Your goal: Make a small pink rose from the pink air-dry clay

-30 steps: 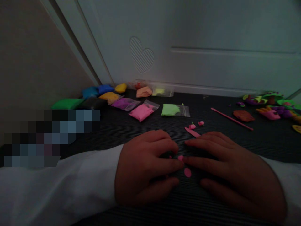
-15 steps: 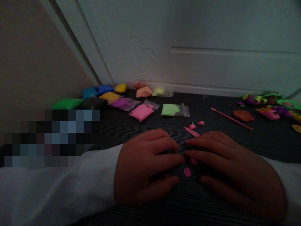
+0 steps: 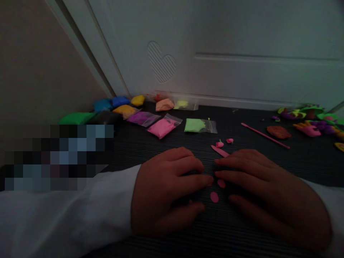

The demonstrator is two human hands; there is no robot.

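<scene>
Two small flat pink clay discs lie on the dark ribbed tabletop between my hands. The nearer pink clay disc (image 3: 214, 197) sits in the gap, and the farther pink clay disc (image 3: 221, 183) is beside my right fingertips. My left hand (image 3: 169, 193) rests at the left with thumb and fingers apart; a bit of pink shows under it. My right hand (image 3: 271, 197) lies at the right, its fingers spread and holding nothing visible. Just beyond its fingers is a pink clay knife (image 3: 219, 151), partly covered. Behind that are a pink clay rosebud (image 3: 219, 144) and a second rosebud (image 3: 229, 141).
Bags of clay line the back, including a pink bag (image 3: 161, 128), a light green bag (image 3: 195, 125) and a green bag (image 3: 76, 118). At right lie a thin pink stick (image 3: 264, 135), a reddish-brown lump (image 3: 278, 131) and several finished clay figures (image 3: 309, 128). A white panel (image 3: 228, 79) stands behind.
My right hand has shifted slightly to the right, uncovering more of the farther disc. My left index finger reaches a little farther right. The discs stay put.
</scene>
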